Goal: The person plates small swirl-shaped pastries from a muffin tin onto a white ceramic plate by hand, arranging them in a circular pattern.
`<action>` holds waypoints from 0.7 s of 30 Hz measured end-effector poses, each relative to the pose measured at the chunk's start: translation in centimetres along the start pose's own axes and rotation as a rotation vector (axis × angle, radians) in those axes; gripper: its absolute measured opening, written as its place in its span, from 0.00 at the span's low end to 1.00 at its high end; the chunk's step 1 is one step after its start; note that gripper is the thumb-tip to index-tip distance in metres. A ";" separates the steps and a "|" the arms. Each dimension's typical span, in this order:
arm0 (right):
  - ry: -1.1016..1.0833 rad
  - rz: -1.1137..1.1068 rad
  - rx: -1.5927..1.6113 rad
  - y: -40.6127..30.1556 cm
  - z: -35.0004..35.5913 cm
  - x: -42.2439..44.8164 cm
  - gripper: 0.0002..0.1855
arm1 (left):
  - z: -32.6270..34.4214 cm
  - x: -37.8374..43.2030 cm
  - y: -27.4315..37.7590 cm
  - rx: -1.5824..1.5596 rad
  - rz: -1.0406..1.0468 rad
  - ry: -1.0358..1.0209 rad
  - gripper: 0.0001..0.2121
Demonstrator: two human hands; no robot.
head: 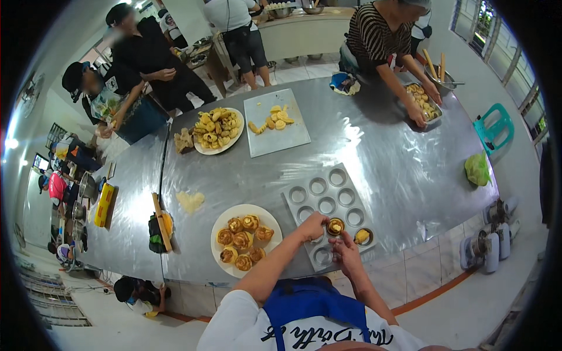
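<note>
A metal muffin tin (337,200) lies on the steel table in front of me, most of its cups empty. My left hand (314,226) has its fingertips at the left rim of a cup that holds a browned swirled bun (335,226). My right hand (346,251) touches the same cup from below and right, with its fingers partly bent. Whether either hand grips the bun cannot be told. In the cup to the lower right sits a yellow piece of pastry (362,236). Left of my forearm, a white plate (215,228) carries several browned rosette-shaped buns (242,240).
Across the steel table (395,175) are a plate of bread pieces (217,129), a flat tray (276,145) with more pieces, and a person's hands at a filled pan (434,119). A green plastic bag (477,169) lies right; a rolling pin (162,223) lies left.
</note>
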State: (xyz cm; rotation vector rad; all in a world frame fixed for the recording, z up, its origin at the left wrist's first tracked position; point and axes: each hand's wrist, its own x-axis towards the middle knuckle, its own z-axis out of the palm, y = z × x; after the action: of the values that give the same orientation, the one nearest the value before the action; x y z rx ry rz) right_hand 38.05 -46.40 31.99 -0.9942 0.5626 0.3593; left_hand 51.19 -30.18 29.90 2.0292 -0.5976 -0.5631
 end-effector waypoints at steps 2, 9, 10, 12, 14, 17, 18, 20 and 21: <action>-0.006 0.016 0.009 0.2 0.0 0.1 0.36 | 0.1 0.1 -0.4 -0.031 -0.067 -0.026 0.18; -0.001 0.016 0.097 0.6 -0.4 0.8 0.34 | 0.5 0.7 -1.1 -0.028 -0.104 -0.031 0.19; -0.005 0.008 0.114 0.6 -0.6 0.9 0.33 | 0.4 0.9 -0.8 -0.029 -0.103 -0.035 0.19; 0.015 0.014 0.098 0.7 0.2 0.6 0.32 | 1.0 0.1 -1.6 -0.097 -0.114 0.065 0.18; 0.001 0.006 0.065 0.3 0.8 0.8 0.33 | 0.0 0.2 -3.0 -0.019 -0.047 0.058 0.18; 0.059 0.023 -0.022 1.3 -1.3 1.8 0.35 | -0.4 1.3 -0.1 -0.064 -0.291 -0.158 0.20; 0.049 0.017 -0.015 1.1 -0.3 1.4 0.35 | -0.1 0.4 -2.2 -0.171 -0.226 -0.060 0.20; 0.055 -0.004 -0.007 0.4 -0.1 1.1 0.34 | -0.8 0.2 -0.8 -0.264 -0.288 -0.093 0.21; 0.053 -0.001 0.014 -0.3 0.7 0.6 0.35 | -1.1 -0.2 -0.9 -0.345 -0.256 -0.034 0.22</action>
State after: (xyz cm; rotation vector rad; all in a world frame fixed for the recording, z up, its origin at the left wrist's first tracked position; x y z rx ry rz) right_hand 38.85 -45.99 32.17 -0.9930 0.6121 0.3287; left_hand 51.90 -28.94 29.69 1.7783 -0.2382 -0.7959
